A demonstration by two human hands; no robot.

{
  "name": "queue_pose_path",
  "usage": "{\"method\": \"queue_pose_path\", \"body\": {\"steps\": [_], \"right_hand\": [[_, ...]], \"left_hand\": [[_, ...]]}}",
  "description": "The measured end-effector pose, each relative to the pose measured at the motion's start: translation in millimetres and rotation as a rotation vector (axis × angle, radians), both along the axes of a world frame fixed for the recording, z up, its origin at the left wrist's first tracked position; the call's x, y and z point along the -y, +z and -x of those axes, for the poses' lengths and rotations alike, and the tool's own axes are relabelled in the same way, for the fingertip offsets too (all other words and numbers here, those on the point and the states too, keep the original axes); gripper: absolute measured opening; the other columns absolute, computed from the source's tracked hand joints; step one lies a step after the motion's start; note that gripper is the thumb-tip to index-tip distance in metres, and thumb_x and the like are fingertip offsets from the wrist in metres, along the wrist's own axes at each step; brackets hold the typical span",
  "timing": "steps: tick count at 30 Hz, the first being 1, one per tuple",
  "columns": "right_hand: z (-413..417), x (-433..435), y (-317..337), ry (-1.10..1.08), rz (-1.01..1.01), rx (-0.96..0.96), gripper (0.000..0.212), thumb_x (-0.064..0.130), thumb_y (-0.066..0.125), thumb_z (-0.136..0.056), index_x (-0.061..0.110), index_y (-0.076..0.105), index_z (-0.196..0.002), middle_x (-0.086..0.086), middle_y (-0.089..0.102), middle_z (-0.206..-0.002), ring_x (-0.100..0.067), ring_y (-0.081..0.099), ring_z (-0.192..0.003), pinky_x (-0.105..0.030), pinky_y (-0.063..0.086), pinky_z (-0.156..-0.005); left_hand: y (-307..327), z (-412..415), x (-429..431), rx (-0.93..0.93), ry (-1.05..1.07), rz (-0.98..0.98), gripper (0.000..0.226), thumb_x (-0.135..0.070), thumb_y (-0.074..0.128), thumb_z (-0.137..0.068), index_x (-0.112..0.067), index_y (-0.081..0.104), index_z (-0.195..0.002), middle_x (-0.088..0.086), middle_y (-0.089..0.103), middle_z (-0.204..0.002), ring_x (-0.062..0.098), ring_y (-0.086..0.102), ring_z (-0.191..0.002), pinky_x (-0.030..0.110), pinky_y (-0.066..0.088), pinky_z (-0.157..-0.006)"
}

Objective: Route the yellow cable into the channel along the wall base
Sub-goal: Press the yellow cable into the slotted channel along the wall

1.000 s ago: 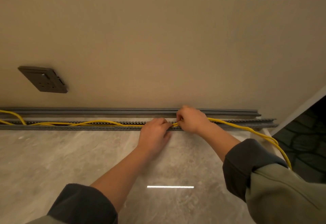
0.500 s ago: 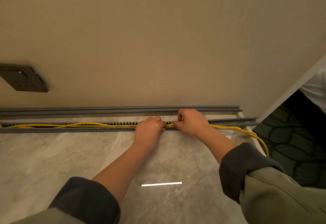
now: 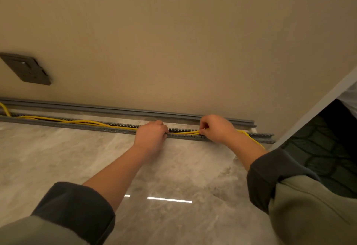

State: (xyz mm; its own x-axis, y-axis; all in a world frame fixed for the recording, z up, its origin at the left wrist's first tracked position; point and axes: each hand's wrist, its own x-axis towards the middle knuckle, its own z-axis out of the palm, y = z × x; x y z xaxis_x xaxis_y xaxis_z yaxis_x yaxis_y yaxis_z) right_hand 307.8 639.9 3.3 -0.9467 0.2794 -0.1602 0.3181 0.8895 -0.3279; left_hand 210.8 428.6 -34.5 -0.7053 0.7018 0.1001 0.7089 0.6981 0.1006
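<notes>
Beige wall [image 3: 173,42] met a marble floor [image 3: 58,157], with a grey slotted channel [image 3: 58,124] along its base. One yellow cable [image 3: 185,133] lay loosely inside it. The left hand [image 3: 151,137] gripped the cable with curled fingers, and the right hand [image 3: 216,128] pinched it farther right.

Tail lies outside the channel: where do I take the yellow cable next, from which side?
Pinch the yellow cable on its free stretch just past the right hand, where it lifts clear of the channel. Come from above on the near side: the strand is thin and the wall rail crowds the far side.
</notes>
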Motion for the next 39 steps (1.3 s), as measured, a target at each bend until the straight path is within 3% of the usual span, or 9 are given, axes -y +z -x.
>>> {"method": "queue_pose_path", "body": {"steps": [6, 10, 13, 17, 22, 26, 28, 31, 39], "right_hand": [[4, 0, -5, 0.075, -0.027, -0.003, 0.011, 0.016, 0.059, -0.085, 0.023, 0.059, -0.077, -0.003, 0.064, -0.088, -0.026, 0.059, -0.083, -0.029, 0.041, -0.063], [-6, -8, -10, 0.088, 0.038, -0.035, 0.022, 0.007, 0.05, -0.088, 0.016, 0.068, -0.097, -0.009, 0.054, -0.11, -0.029, 0.056, -0.097, -0.037, 0.048, -0.082], [-12, -12, -9, 0.13, 0.072, -0.003, 0.034, 0.003, 0.052, -0.083, 0.017, 0.067, -0.11, -0.009, 0.054, -0.113, -0.028, 0.056, -0.103, -0.038, 0.048, -0.089], [-18, -16, -6, 0.146, -0.05, 0.038, 0.044, 0.002, 0.059, -0.077, 0.025, 0.056, -0.114, -0.004, 0.051, -0.115, -0.026, 0.055, -0.1, -0.035, 0.047, -0.071], [-47, -36, -4, 0.065, -0.308, -0.04, 0.03, 0.0, 0.057, -0.077, 0.022, 0.051, -0.097, -0.002, 0.058, -0.101, -0.027, 0.055, -0.091, -0.032, 0.034, -0.061], [-74, -65, 2, -0.032, -0.468, -0.068, 0.023, 0.004, 0.058, -0.077, 0.018, 0.059, -0.094, -0.004, 0.063, -0.095, -0.027, 0.057, -0.092, -0.031, 0.037, -0.063], [-83, -70, 1, -0.076, -0.486, -0.064, 0.023, 0.006, 0.058, -0.079, 0.017, 0.06, -0.098, -0.005, 0.062, -0.099, -0.027, 0.055, -0.098, -0.032, 0.04, -0.066], [-89, -72, -4, -0.143, -0.486, -0.052, 0.023, 0.012, 0.059, -0.082, 0.015, 0.06, -0.105, -0.008, 0.055, -0.109, -0.029, 0.051, -0.104, -0.034, 0.041, -0.069], [-101, -90, -1, -0.288, -0.461, 0.015, 0.029, 0.017, 0.063, -0.082, 0.013, 0.053, -0.108, -0.007, 0.059, -0.098, -0.03, 0.063, -0.083, -0.033, 0.04, -0.056]], "left_hand": [[1, -33, -45, 0.022, -0.122, -0.107, 0.031, -0.033, 0.055, -0.085, -0.029, 0.066, -0.114, -0.005, 0.062, -0.105, 0.02, 0.056, -0.102, 0.033, 0.047, -0.071], [-5, -52, -67, 0.039, -0.069, -0.162, 0.024, -0.032, 0.054, -0.089, -0.027, 0.07, -0.105, -0.004, 0.061, -0.099, 0.02, 0.057, -0.096, 0.034, 0.045, -0.064], [-2, -52, -71, -0.033, -0.097, -0.025, 0.025, -0.03, 0.047, -0.092, -0.024, 0.069, -0.103, -0.002, 0.06, -0.096, 0.021, 0.056, -0.096, 0.032, 0.038, -0.058], [15, -55, -82, -0.073, -0.101, 0.154, 0.02, -0.016, 0.051, -0.088, -0.022, 0.066, -0.101, 0.0, 0.058, -0.096, 0.022, 0.057, -0.092, 0.03, 0.03, -0.055], [29, -63, -103, -0.056, -0.051, 0.311, 0.024, -0.002, 0.054, -0.086, -0.012, 0.064, -0.104, 0.006, 0.06, -0.102, 0.028, 0.06, -0.093, 0.03, 0.035, -0.061], [39, -73, -129, -0.039, -0.044, 0.494, 0.025, 0.0, 0.056, -0.085, -0.016, 0.066, -0.102, -0.001, 0.053, -0.076, 0.022, 0.056, -0.073, 0.028, 0.041, -0.064], [38, -76, -141, -0.007, -0.053, 0.568, 0.027, -0.002, 0.055, -0.088, -0.015, 0.065, -0.108, 0.0, 0.063, -0.09, 0.024, 0.062, -0.084, 0.032, 0.051, -0.076], [38, -78, -151, 0.046, -0.051, 0.67, 0.031, 0.0, 0.053, -0.089, -0.011, 0.061, -0.117, 0.007, 0.064, -0.114, 0.029, 0.064, -0.099, 0.042, 0.052, -0.089], [38, -79, -162, -0.029, -0.027, 0.766, 0.032, 0.003, 0.053, -0.086, -0.007, 0.067, -0.113, 0.01, 0.068, -0.111, 0.032, 0.067, -0.096, 0.042, 0.056, -0.081]]}}
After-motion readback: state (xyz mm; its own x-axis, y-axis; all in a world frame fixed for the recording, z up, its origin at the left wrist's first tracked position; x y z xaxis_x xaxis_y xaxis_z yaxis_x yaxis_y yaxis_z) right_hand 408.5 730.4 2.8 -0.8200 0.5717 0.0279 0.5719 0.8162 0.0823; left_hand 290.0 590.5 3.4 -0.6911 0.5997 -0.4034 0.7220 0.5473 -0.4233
